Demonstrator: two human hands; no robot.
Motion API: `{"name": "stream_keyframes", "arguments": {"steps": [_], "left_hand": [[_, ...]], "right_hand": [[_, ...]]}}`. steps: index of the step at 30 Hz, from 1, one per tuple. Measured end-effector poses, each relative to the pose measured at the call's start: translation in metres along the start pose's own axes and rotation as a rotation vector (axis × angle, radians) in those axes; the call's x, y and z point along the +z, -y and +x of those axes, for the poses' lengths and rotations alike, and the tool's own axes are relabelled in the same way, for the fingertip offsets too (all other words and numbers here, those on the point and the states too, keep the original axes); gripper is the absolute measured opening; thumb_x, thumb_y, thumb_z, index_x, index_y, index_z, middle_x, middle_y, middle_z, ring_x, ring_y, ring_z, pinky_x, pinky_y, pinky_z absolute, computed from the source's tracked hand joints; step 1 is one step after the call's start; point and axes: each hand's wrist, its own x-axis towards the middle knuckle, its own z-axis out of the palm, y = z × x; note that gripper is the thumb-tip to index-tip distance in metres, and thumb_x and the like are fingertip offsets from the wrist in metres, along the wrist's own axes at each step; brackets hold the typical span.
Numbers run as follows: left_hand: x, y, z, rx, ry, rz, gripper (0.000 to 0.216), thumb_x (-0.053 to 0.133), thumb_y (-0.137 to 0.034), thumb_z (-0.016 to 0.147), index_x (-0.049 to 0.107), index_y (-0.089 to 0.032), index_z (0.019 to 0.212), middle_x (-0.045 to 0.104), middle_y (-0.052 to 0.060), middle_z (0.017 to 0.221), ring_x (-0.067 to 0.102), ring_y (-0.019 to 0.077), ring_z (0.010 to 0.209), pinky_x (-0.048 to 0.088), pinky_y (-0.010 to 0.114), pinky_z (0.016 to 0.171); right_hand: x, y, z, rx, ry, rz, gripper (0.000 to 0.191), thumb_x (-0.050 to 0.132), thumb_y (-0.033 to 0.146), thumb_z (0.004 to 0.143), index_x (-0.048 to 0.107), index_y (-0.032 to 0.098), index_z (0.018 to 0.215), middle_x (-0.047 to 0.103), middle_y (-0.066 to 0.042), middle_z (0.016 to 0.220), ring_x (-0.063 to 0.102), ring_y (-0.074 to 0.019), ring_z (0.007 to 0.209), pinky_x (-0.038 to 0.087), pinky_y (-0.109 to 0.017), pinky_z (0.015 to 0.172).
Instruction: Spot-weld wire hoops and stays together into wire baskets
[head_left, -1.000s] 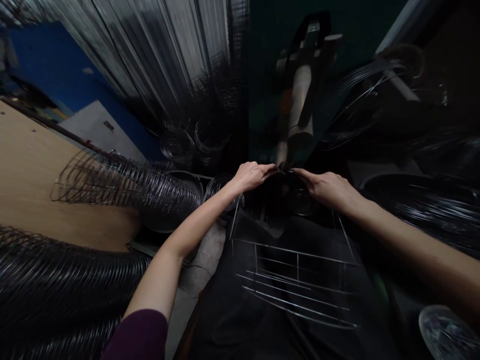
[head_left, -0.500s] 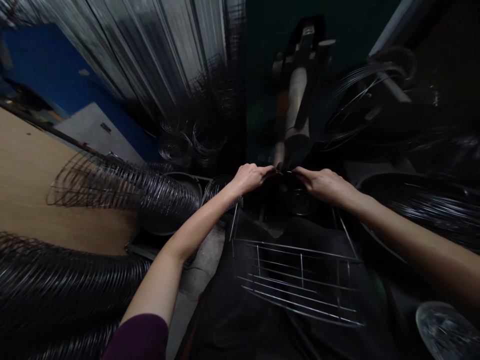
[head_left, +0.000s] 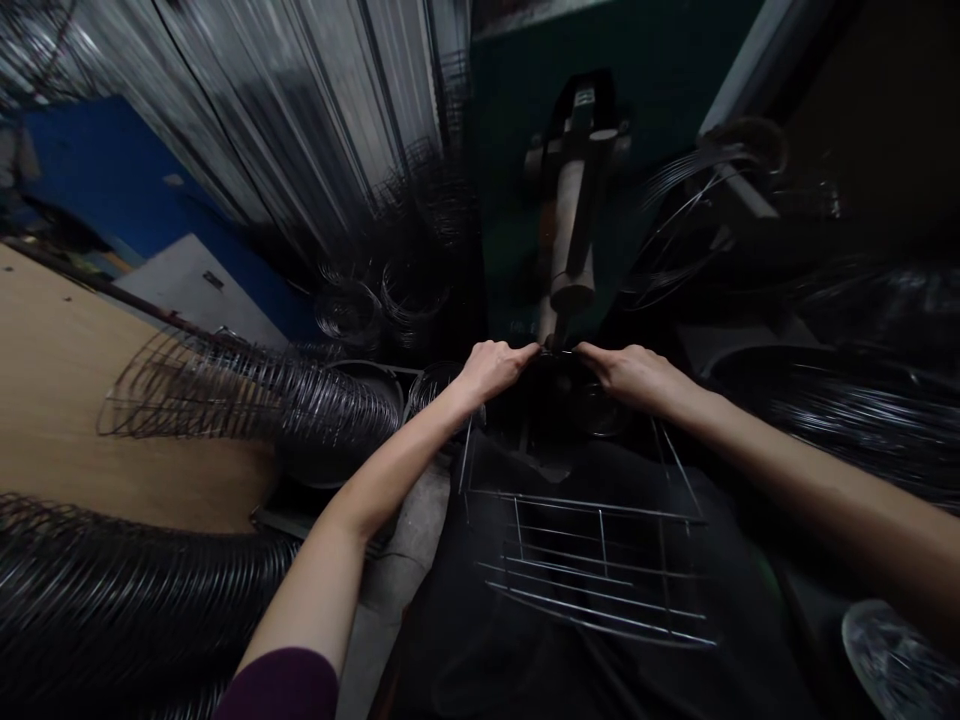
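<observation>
A silver wire basket (head_left: 592,560) hangs in front of me over my dark lap, its near side a grid of thin rods. My left hand (head_left: 491,368) and my right hand (head_left: 630,374) pinch its far rim, fingertips almost meeting. That spot sits right under the tip of a vertical machine arm (head_left: 568,240) with a worn cylindrical head. The contact point itself is dark and hard to make out.
A long stack of nested wire baskets (head_left: 255,385) lies on a wooden table (head_left: 52,400) at left. Another dark stack (head_left: 112,600) fills the lower left. Wire rings and coils (head_left: 847,400) pile up at right. Corrugated metal sheeting (head_left: 300,120) stands behind.
Both hands keep their grip on the basket's far rim. The view has tilted slightly, so hands and machine arm sit a little lower in the picture.
</observation>
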Motion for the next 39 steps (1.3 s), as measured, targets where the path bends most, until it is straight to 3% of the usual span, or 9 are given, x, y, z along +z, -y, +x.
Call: {"name": "stream_keyframes", "arguments": {"steps": [24,33,39], "left_hand": [[-0.007,0.005,0.001,-0.055,0.046,-0.003,0.042,0.028,-0.046,0.096,0.059,-0.030,0.120,0.069,0.010,0.083,0.067,0.0238,0.078,0.043,0.028,0.067],[-0.006,0.001,0.000,-0.064,0.035,-0.047,0.042,0.030,-0.045,0.096,0.061,-0.024,0.114,0.069,0.010,0.083,0.066,0.0228,0.077,0.043,0.028,0.067],[-0.005,0.000,0.000,-0.043,0.019,-0.106,0.039,0.031,-0.041,0.096,0.061,-0.022,0.114,0.068,0.012,0.086,0.066,0.0235,0.077,0.044,0.029,0.067]], "right_hand": [[0.002,-0.001,0.002,-0.066,0.001,0.134,0.039,0.027,0.042,0.096,0.053,0.025,0.120,0.065,-0.011,0.091,0.062,-0.0238,0.075,0.036,-0.027,0.058],[0.002,-0.018,-0.004,-0.108,0.020,0.241,0.039,0.027,0.036,0.098,0.062,0.018,0.095,0.068,-0.008,0.090,0.064,-0.0208,0.085,0.041,-0.027,0.074],[0.011,-0.024,0.002,-0.088,-0.024,0.194,0.038,0.029,0.036,0.096,0.062,0.018,0.092,0.067,-0.007,0.081,0.064,-0.0215,0.078,0.041,-0.028,0.072]]}}
